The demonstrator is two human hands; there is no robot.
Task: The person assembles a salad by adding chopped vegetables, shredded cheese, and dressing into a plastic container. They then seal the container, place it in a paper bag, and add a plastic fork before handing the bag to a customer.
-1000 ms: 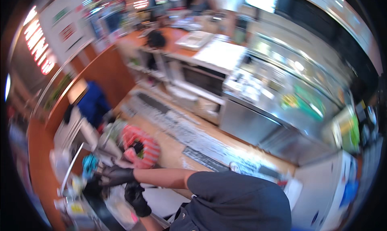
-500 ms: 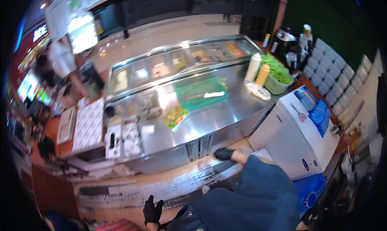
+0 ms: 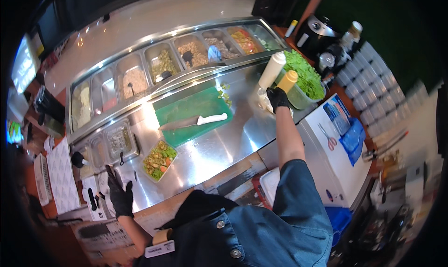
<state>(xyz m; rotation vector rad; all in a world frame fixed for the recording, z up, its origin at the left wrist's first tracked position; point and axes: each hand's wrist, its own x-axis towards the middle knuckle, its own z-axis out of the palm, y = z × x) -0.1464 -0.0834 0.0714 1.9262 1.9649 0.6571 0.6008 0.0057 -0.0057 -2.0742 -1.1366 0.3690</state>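
My right hand (image 3: pixel 278 98), in a black glove, is closed around the lower part of a yellow squeeze bottle (image 3: pixel 288 80). A taller white squeeze bottle (image 3: pixel 272 70) stands beside it, and crumpled white wrapping (image 3: pixel 263 100) lies at their base. My left hand (image 3: pixel 121 197), gloved in black too, is held open with the fingers apart near the counter's front left edge, holding nothing. Between the hands, a clear tub of chopped salad (image 3: pixel 160 161) sits on the steel counter. Behind it a white-handled knife (image 3: pixel 196 121) rests on a green cutting board (image 3: pixel 186 138).
A row of steel food pans (image 3: pixel 133 76) runs along the back of the counter. A container of lettuce (image 3: pixel 303 76) stands behind the bottles. Scissors (image 3: pixel 328 135) and a blue bag (image 3: pixel 351 141) lie on the white freezer (image 3: pixel 322 164) at right. Stacked clear containers (image 3: pixel 368 87) line the wall.
My right hand has risen from below the counter edge to the yellow bottle. My left hand has come up to the counter's left front. The view has moved closer to the counter.
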